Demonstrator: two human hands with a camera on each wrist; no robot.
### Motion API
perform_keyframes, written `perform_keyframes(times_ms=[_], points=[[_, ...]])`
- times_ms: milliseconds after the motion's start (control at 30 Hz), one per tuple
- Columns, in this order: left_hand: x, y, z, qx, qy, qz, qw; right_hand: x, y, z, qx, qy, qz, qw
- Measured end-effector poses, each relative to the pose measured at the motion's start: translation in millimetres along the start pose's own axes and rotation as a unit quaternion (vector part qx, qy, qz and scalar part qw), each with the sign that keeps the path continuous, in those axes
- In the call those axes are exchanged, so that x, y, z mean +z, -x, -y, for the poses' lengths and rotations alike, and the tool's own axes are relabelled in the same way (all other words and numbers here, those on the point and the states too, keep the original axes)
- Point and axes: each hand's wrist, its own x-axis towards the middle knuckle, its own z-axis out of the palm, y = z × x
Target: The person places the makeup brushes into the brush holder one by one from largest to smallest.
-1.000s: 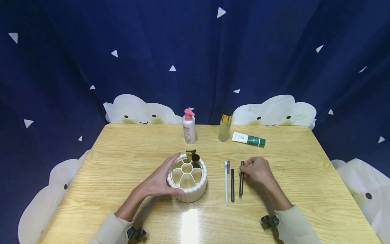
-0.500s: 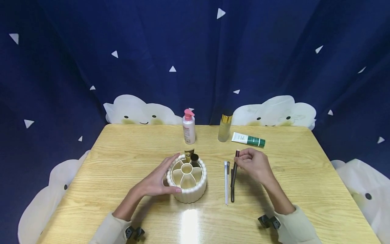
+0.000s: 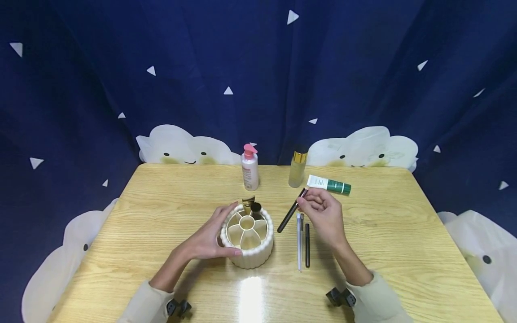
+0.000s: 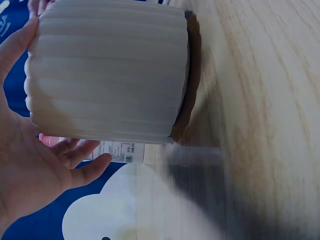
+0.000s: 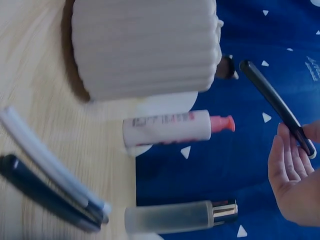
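My left hand (image 3: 206, 240) holds the side of a round cream cosmetics organizer (image 3: 253, 258), its thumb along the front and its fingers behind. Ribbed walls of this organizer (image 4: 107, 75) fill much of the left wrist view. Petal-shaped compartments surround its round centre; a gold-topped tube (image 3: 248, 205) and a dark-topped brush (image 3: 256, 207) stand in the back ones. To the right, my right hand (image 3: 328, 220) pinches a slim dark cosmetic pen (image 3: 288, 218) near its upper, pale-tipped end. In the right wrist view the pen (image 5: 272, 95) hangs slanted above the table, apart from the organizer.
Two thin brushes (image 3: 300, 242) and another dark pen (image 3: 308, 246) lie beside the organizer. Behind stand a pink pump bottle (image 3: 250, 172) and a gold-capped bottle (image 3: 297, 170). A green and white tube (image 3: 329, 184) lies at the back right of the wooden table (image 3: 181, 188).
My right hand has lifted the dark pen off the table and carried it left, over the brushes towards the organizer, tilting its lower end left. The left hand stays on the organizer.
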Motion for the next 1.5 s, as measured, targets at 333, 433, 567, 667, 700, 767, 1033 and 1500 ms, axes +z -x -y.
perform_keyframes(times_ms=[333, 433, 567, 667, 700, 767, 1033, 1500], points=[[3.0, 2.2, 3.4, -0.006, 0.019, -0.001, 0.9998, 20, 2.8, -2, -0.021, -0.036, 0.026, 0.9988], [3.1, 1.9, 3.4, -0.009, 0.02, -0.003, 0.9998, 25, 3.8, -4, -0.025, -0.025, 0.031, 0.9989], [2.9, 2.0, 2.1, -0.013, 0.016, -0.004, 0.9998, 30, 5.7, -9, -0.036, 0.011, 0.045, 0.9983], [2.7, 2.4, 1.2, -0.016, 0.011, -0.006, 0.9998, 32, 6.7, -13, -0.048, 0.037, 0.057, 0.9965], [2.6, 2.5, 0.9, -0.016, 0.011, -0.006, 0.9998, 33, 7.1, -15, -0.051, 0.044, 0.06, 0.9959], [2.6, 2.7, 0.8, -0.017, 0.011, -0.008, 0.9998, 34, 7.5, -17, -0.052, 0.056, 0.067, 0.9948], [2.9, 2.9, 1.7, -0.026, 0.01, -0.005, 0.9996, 35, 8.2, -20, -0.03, 0.087, 0.085, 0.9921], [3.7, 1.2, 2.2, -0.02, 0.021, -0.005, 0.9996, 38, 11.1, -30, -0.089, 0.152, 0.116, 0.9775]])
